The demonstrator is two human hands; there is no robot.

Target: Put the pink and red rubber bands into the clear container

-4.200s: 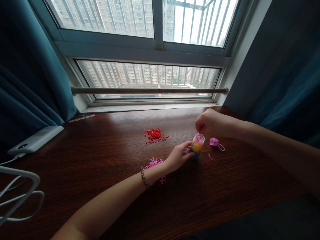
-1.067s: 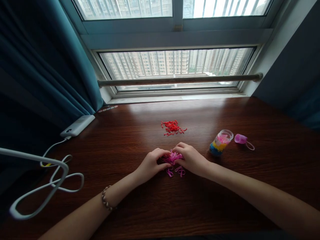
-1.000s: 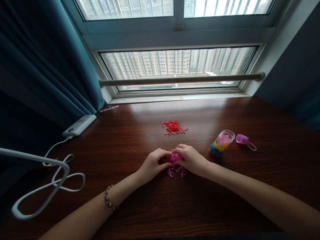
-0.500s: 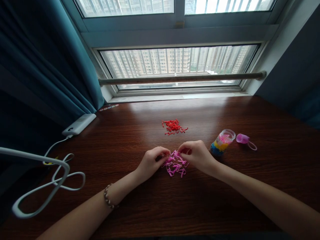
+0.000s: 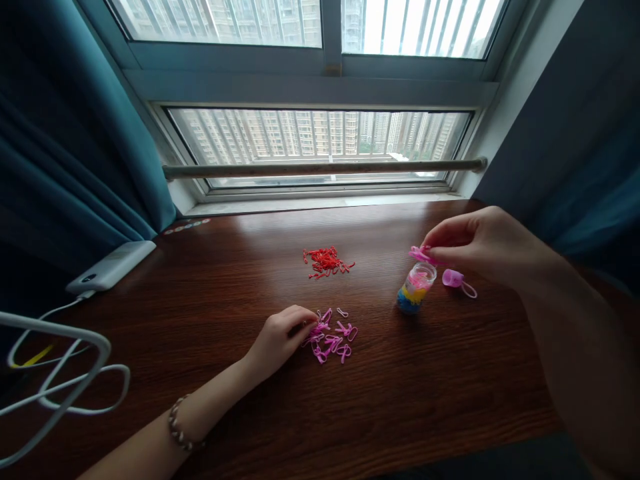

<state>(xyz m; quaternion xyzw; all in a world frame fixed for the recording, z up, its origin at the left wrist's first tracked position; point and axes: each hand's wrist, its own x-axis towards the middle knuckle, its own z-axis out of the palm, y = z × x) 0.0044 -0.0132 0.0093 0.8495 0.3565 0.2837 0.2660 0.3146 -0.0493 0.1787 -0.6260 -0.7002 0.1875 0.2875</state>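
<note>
Lifted from the pile (image 5: 331, 333), right hand (image 5: 487, 243) fingers (image 5: 445, 254) pinch pink clips (image 5: 418, 253) just above the jar (image 5: 414, 290).

My right hand (image 5: 493, 243) hides most of the pink clips (image 5: 418, 253) it pinches above the jar (image 5: 416, 288), so I cannot count them, and the jar's coloured contents are too small to tell apart. My left hand (image 5: 277, 337) covers the left edge of the pink pile (image 5: 333, 333), and the white cable (image 5: 60, 373) runs off the picture's left edge.
</note>
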